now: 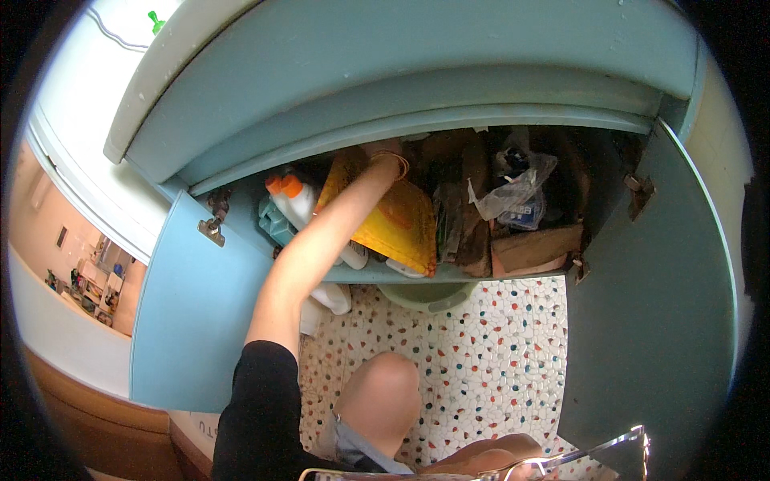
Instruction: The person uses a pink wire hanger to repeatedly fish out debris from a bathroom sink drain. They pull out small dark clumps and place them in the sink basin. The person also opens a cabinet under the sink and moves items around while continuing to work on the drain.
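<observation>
My left hand reaches deep into the open cabinet, with thin bangles at the wrist. It is by the upper part of a large yellow plastic bag. The cabinet's top edge and the shadow hide my fingers, so a hold on the bag cannot be made out. To the left of my forearm stand white bottles with orange caps and a teal jug. My right hand is out of view.
Two blue cabinet doors stand open. Inside, to the right, are a clear plastic bag and a cardboard box. A green basin and a white bottle sit on the pebble-patterned floor. Eyeglasses cross the lower edge.
</observation>
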A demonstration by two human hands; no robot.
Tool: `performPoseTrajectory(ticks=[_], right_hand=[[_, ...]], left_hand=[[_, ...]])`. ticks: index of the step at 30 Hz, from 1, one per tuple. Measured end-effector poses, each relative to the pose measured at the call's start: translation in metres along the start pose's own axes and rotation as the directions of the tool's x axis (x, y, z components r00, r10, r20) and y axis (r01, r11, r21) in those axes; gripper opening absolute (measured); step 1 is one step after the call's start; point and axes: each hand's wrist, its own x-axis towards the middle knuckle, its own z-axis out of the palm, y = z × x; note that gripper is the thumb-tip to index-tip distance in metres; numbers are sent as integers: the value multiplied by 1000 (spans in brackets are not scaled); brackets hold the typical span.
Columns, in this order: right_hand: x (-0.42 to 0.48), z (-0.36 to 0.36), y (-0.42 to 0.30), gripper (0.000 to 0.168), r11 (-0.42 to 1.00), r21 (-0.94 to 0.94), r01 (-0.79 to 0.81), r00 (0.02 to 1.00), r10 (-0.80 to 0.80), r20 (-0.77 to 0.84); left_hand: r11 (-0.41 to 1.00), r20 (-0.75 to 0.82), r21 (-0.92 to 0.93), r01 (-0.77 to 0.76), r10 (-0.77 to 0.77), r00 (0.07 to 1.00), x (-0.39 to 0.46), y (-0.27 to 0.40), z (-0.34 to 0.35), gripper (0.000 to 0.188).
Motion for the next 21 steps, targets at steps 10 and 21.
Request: performPoseTrajectory(ticks=[10, 21], right_hand=[[1, -2, 6, 27, 1000, -18, 17, 1000, -17, 18], [-2, -1, 9, 29, 999, -52, 11, 1000, -12, -14]], left_hand=[[999, 83, 38, -20, 17, 996, 25, -39, -52, 39], [999, 150, 18, -42, 39, 988, 33, -39, -46, 39]])
